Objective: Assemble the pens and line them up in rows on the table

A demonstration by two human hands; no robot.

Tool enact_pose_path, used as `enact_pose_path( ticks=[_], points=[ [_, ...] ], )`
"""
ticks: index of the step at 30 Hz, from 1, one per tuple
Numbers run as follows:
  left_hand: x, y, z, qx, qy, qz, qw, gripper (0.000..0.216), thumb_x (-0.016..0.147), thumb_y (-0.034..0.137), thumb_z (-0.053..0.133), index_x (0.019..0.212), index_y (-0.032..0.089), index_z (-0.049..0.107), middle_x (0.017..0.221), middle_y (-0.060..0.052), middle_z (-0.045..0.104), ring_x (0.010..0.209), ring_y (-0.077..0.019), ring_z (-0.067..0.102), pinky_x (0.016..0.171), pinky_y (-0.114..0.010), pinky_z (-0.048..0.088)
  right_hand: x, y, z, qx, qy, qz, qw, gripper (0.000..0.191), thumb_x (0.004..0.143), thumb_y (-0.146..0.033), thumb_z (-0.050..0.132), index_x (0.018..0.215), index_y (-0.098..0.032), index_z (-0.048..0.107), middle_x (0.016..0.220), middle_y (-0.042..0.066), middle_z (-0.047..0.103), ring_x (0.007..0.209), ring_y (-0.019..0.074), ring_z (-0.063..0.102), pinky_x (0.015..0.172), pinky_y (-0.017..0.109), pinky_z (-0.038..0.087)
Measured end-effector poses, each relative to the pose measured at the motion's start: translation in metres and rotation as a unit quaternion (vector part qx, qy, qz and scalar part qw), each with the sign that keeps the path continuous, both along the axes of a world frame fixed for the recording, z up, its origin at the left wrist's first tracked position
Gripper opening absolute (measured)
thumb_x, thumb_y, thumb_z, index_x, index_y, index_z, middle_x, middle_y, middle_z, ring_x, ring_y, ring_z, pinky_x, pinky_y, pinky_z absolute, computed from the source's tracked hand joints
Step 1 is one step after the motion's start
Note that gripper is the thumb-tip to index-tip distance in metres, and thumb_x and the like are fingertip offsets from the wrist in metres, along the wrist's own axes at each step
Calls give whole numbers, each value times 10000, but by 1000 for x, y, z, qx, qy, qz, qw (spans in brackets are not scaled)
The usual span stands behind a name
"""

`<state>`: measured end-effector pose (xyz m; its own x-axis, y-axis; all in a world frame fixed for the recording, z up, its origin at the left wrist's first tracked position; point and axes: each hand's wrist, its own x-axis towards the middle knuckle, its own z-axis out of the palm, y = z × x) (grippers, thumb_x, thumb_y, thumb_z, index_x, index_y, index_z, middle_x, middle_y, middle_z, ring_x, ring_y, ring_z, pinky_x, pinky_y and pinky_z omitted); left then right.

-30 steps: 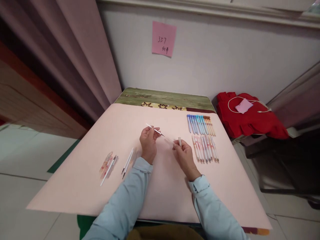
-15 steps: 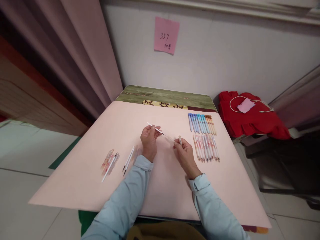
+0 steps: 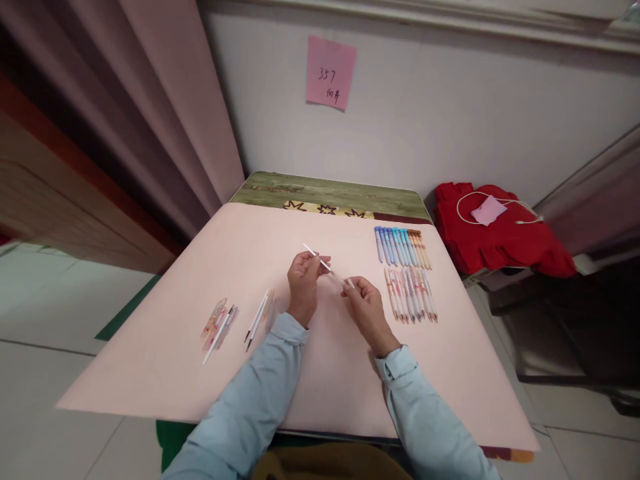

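Note:
My left hand (image 3: 304,283) is closed on a white pen refill (image 3: 309,250), pinching it between thumb and fingers. The refill slants down to the right, its dark tip at the end of a clear pen barrel (image 3: 337,277). Whether the tip is inside the barrel I cannot tell. My right hand (image 3: 369,303) pinches that barrel, with another small pale piece showing at its fingertips. Left of my hands lie two white refills (image 3: 257,321) beside clear pen parts. Farther left, one more refill (image 3: 218,335) rests across several pink-patterned pen parts (image 3: 215,319).
At the right, a row of blue and tan pens (image 3: 395,247) lies above a row of pink and white pens (image 3: 410,295). Pale paper (image 3: 330,380) covers the table. A red cloth (image 3: 500,240) with a white cable is beyond the right edge; a pink note (image 3: 331,72) hangs on the wall.
My left hand has moved slightly right with the refill, bringing it closer to the right hand. The small piece in my right hand, upright before, now tilts toward the left.

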<state>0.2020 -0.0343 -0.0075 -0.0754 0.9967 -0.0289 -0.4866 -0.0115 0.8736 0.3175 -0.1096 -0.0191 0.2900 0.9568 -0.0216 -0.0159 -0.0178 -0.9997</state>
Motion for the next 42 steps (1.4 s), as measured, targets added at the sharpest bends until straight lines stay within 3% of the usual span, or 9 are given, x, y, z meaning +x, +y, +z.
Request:
enact_pose_path(
  ticks=[8, 12, 14, 17, 22, 26, 33, 38, 42],
  points=[
    [2, -9, 5, -21, 15, -119, 993, 211, 723, 313, 765, 822, 157, 663, 830, -72, 731, 722, -145, 650, 723, -282, 499, 0, 1, -3, 10, 35, 26, 999, 264, 790, -446, 663, 815, -187, 621, 748, -1, 616, 652, 132, 502, 611, 243, 374],
    [3, -12, 6, -9, 10, -176, 984, 285, 771, 376, 736, 957, 168, 681, 1000, -92, 720, 746, -144, 649, 722, -299, 520, 1, 1, 0, -3, 118, 31, 993, 269, 810, -463, 654, 797, -204, 582, 672, -33, 557, 490, 84, 332, 474, 231, 256],
    [3, -13, 6, 0, 20, -168, 986, 323, 780, 401, 731, 1001, 177, 658, 1031, -95, 713, 759, -146, 655, 727, -306, 527, 2, 2, 3, 11, 176, 25, 984, 256, 828, -457, 640, 823, -209, 579, 726, -26, 572, 477, 73, 299, 449, 233, 227],
    [4, -16, 2, 13, 84, -142, 986, 276, 768, 400, 742, 877, 171, 632, 808, -46, 688, 651, -128, 619, 652, -275, 509, 3, 3, 6, 36, 221, 3, 975, 236, 837, -447, 634, 912, -224, 610, 847, 0, 596, 570, 91, 420, 488, 228, 319],
    [9, -31, -2, 57, 167, -199, 964, 236, 781, 378, 730, 734, 193, 592, 587, 20, 574, 490, -112, 514, 495, -244, 416, 6, 4, 4, 32, 243, -27, 969, 299, 855, -490, 624, 1028, -247, 644, 694, -27, 487, 581, 120, 427, 499, 234, 361],
    [17, -46, 4, 125, 233, -213, 940, 160, 765, 330, 745, 739, 194, 663, 634, 5, 607, 534, -117, 503, 540, -255, 402, 6, 3, 5, 46, 278, -43, 959, 371, 838, -502, 643, 1106, -246, 647, 774, -13, 541, 727, 144, 542, 689, 267, 486],
    [21, -54, 0, 178, 350, -156, 906, 44, 757, 196, 695, 788, 190, 726, 714, -11, 659, 636, -136, 545, 629, -266, 416, 3, 1, 10, 46, 342, -13, 939, 378, 802, -449, 726, 1129, -267, 676, 1061, 19, 648, 947, 160, 590, 853, 279, 494],
    [12, -34, 1, 66, 201, -157, 965, 131, 739, 284, 766, 767, 169, 710, 692, 9, 637, 622, -105, 544, 627, -241, 444, 16, 5, 9, 94, 332, -75, 935, 240, 798, -418, 742, 978, -271, 683, 1186, 10, 639, 938, 137, 592, 786, 254, 490],
    [2, -16, 6, -54, -66, -92, 992, 217, 784, 319, 756, 923, 159, 707, 810, -17, 691, 700, -94, 627, 710, -232, 519, 17, 2, 5, 65, 220, -18, 973, 207, 810, -395, 727, 909, -221, 674, 863, 3, 663, 621, 88, 508, 568, 213, 411]
  ],
)
